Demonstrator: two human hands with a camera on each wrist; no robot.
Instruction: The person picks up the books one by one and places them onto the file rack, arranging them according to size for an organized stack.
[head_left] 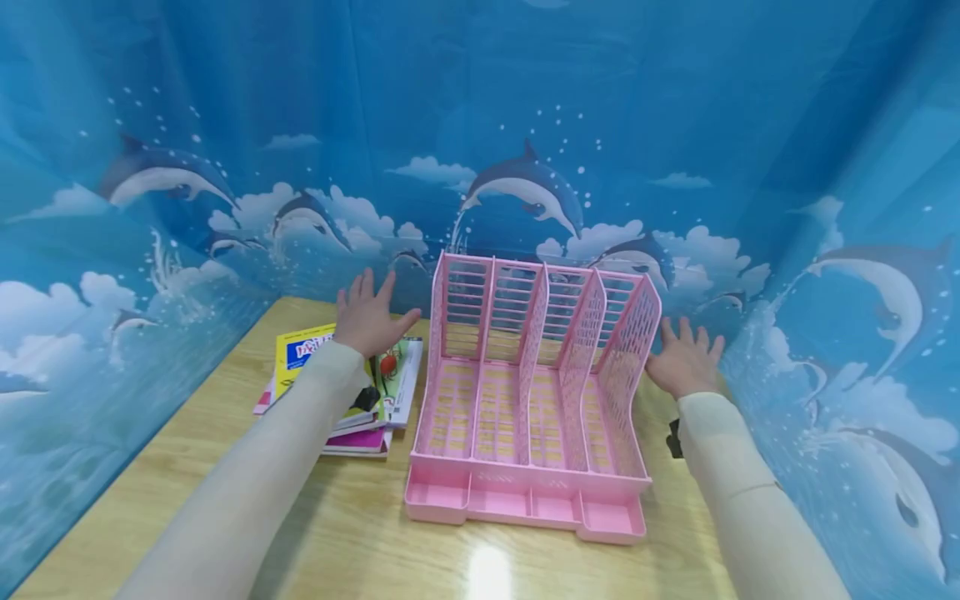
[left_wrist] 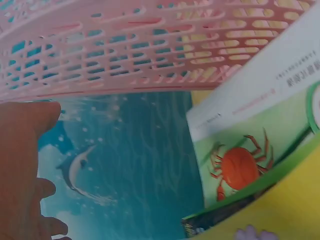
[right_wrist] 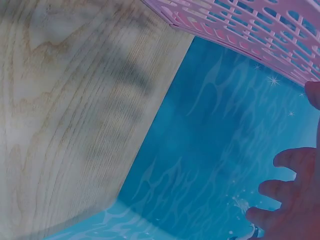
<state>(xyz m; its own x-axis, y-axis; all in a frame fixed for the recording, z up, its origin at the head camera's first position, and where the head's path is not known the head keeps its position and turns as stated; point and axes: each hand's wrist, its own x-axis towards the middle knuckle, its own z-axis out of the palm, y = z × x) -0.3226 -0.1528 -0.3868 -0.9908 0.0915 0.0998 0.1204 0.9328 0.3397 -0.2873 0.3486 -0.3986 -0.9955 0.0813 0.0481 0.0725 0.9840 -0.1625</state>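
Observation:
A pink plastic desktop file rack point(head_left: 528, 477) stands upright on the table, with tall perforated dividers and a row of shallow trays along its front. My left hand point(head_left: 369, 319) is spread over the far part of a stack of books point(head_left: 360, 442), left of the rack. In the left wrist view its thumb is beside the rack's perforated side point(left_wrist: 125, 60), and nothing is in the fingers. To the right of the rack, my right hand point(head_left: 686, 364) has its fingers spread and holds nothing. Its thumb is close to the rack's right side panel point(right_wrist: 250, 30).
The stack includes a yellow-covered book point(head_left: 288, 354) and one with a red crab picture point(left_wrist: 240, 167). A wooden table point(head_left: 360, 533) carries everything. Blue dolphin-print curtain point(head_left: 375, 83) surrounds its back and sides.

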